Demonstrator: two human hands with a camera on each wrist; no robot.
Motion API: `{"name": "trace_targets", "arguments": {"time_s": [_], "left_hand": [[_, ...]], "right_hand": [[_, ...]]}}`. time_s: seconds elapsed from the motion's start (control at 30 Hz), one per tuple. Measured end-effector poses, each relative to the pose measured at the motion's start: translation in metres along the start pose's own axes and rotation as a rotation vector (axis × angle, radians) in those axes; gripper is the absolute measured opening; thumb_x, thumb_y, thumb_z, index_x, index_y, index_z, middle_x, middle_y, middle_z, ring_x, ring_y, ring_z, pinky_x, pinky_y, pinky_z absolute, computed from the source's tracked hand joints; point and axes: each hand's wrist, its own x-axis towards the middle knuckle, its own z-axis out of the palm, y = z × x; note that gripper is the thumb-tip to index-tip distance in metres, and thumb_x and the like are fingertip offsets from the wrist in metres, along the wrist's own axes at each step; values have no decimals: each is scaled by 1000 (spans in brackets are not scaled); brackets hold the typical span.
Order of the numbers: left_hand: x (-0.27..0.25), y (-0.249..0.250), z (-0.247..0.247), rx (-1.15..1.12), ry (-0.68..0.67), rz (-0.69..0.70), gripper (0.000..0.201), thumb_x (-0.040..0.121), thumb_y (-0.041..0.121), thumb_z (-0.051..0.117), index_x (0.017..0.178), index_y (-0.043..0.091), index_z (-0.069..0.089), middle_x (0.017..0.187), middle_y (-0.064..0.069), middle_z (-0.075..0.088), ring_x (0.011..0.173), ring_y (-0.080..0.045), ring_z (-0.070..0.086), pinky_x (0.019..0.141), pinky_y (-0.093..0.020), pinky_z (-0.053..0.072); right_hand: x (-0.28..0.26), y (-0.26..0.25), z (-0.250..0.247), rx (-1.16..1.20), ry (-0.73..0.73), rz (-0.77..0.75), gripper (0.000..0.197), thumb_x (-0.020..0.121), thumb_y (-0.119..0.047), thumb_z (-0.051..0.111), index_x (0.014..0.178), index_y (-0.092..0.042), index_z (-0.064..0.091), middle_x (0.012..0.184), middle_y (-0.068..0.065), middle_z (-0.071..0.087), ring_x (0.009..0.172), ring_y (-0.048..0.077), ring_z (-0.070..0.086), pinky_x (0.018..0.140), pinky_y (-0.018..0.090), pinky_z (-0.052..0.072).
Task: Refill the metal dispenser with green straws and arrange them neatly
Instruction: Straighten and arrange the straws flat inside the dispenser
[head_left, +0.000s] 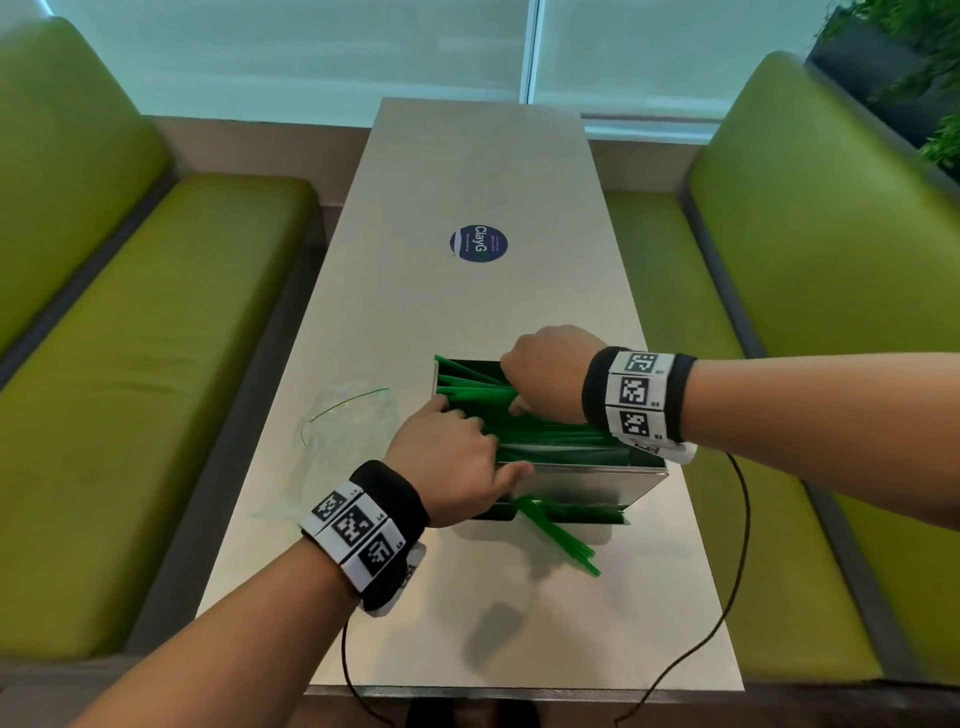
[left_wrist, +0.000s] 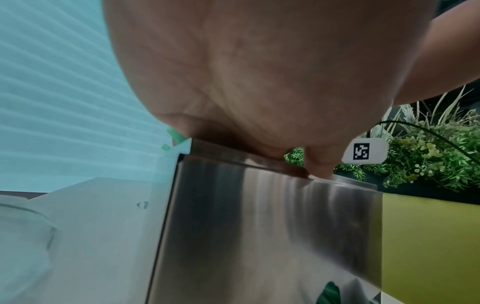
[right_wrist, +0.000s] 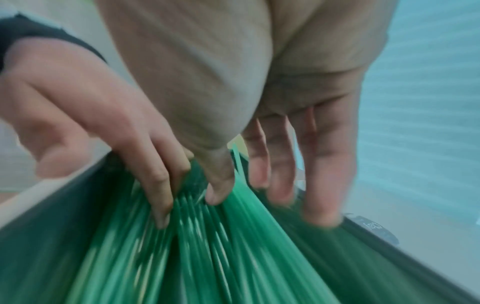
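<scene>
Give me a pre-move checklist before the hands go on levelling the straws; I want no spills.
1. Green straws inside the metal dispenser: ok, the bulk lies in the open top.
2. Straws lying parallel: not ok, some cross near the left end.
3. Left hand steadying the box: ok, thumb on the front rim, fingers on the straws.
4. Right hand on the straws: ok, fingers press into them.
5. Bottom slot: not ok, loose straws stick out onto the table.
6. Plastic bag empty: cannot tell.
</scene>
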Motion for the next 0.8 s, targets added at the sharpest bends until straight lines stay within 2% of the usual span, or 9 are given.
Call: {"name": "trace_targets", "arguments": {"time_s": [0.1, 0.17, 0.27, 0.37, 0.47, 0.57, 0.7, 0.77, 0.8], "left_hand": [[-1, 4, -7, -15, 0, 5, 74, 97, 55, 8, 70, 17, 65, 63, 1, 62, 63, -22, 51, 79, -37, 33], [-1, 6, -15, -36, -63, 24, 62, 98, 45, 14, 69, 15, 60, 61, -1, 58, 58, -22, 45, 77, -36, 32], [11, 6, -31, -184, -281, -37, 49, 98, 43, 25, 66, 14, 49, 66, -5, 54, 63, -25, 50, 73, -35, 45], [30, 4, -45, -394, -513, -83, 50, 101, 45, 24, 74, 10, 47, 74, -5, 49, 66, -17, 47, 64, -29, 36], [41, 2, -49, -444, -632, -49, 40, 106, 32, 27, 75, 13, 43, 76, -6, 46, 67, -16, 43, 70, -30, 37], [45, 0, -46, -440, -679, -11, 38, 106, 20, 27, 70, 16, 38, 76, -5, 46, 73, -20, 40, 78, -33, 35], [45, -2, -51, -457, -690, 1, 39, 105, 16, 30, 68, 24, 38, 72, 6, 40, 73, -20, 38, 67, -31, 36], [43, -1, -55, -480, -696, -20, 32, 104, 21, 38, 74, 25, 47, 77, 5, 44, 75, -17, 41, 63, -21, 36], [44, 0, -57, -447, -715, -10, 26, 102, 22, 41, 77, 22, 51, 80, 3, 47, 72, -15, 43, 63, -22, 37]], "right_hand": [[5, -2, 6, 95, -38, -7, 41, 95, -47, 59, 100, -8, 68, 88, 6, 65, 72, 23, 60, 64, 32, 50], [8, -1, 17, 225, -121, -18, 39, 97, -45, 56, 104, -10, 72, 93, 5, 70, 81, 23, 66, 75, 35, 56], [7, 6, 26, 404, -203, -25, 29, 97, -39, 57, 103, -17, 74, 89, 2, 76, 79, 21, 73, 82, 37, 60], [-2, 17, 27, 552, -243, 17, 21, 98, -34, 58, 97, -19, 72, 80, 1, 77, 69, 20, 74, 76, 36, 63], [-15, 28, 34, 558, -344, 35, 17, 95, -33, 61, 100, -20, 71, 88, 2, 77, 74, 19, 73, 80, 38, 62], [-29, 32, 42, 502, -416, 9, 19, 94, -31, 62, 108, -24, 71, 102, -2, 73, 94, 18, 69, 89, 34, 56], [-44, 36, 48, 658, -407, -8, 39, 90, -12, 56, 125, -26, 65, 118, -4, 68, 108, 17, 62, 98, 33, 51], [-46, 35, 48, 774, -408, -27, 50, 86, -7, 57, 132, -26, 61, 126, -3, 65, 114, 17, 59, 98, 31, 49], [-47, 33, 48, 835, -411, -35, 54, 84, -6, 56, 135, -24, 59, 130, -2, 63, 117, 17, 57, 99, 30, 47]]}}
